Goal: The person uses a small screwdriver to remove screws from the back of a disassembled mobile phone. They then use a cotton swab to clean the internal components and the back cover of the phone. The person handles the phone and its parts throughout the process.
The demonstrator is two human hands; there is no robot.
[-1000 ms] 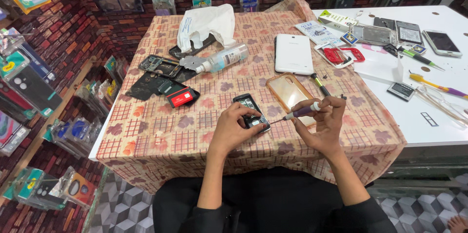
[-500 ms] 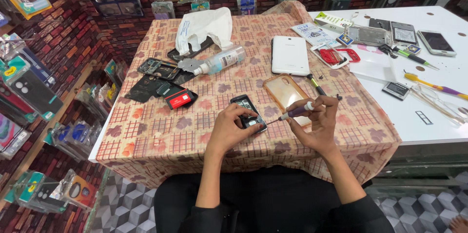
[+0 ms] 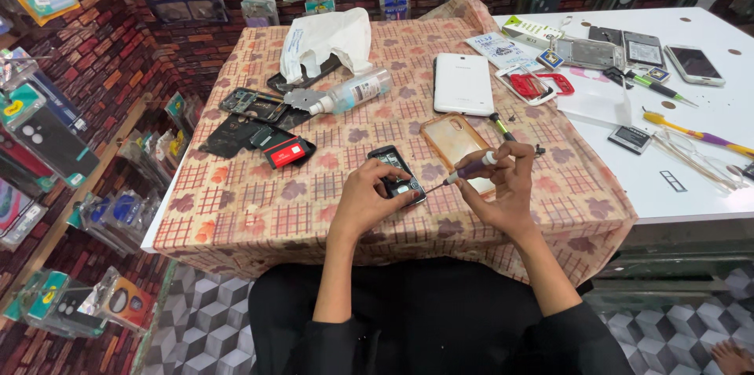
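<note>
While the patterned tablecloth (image 3: 259,218) spreads under everything, my left hand (image 3: 369,202) pinches the small opened phone (image 3: 397,173) near the table's front edge, fingers covering its lower end. My right hand (image 3: 503,186) is closed around a purple screwdriver (image 3: 465,173); its tip meets the phone, too small to make out where.
</note>
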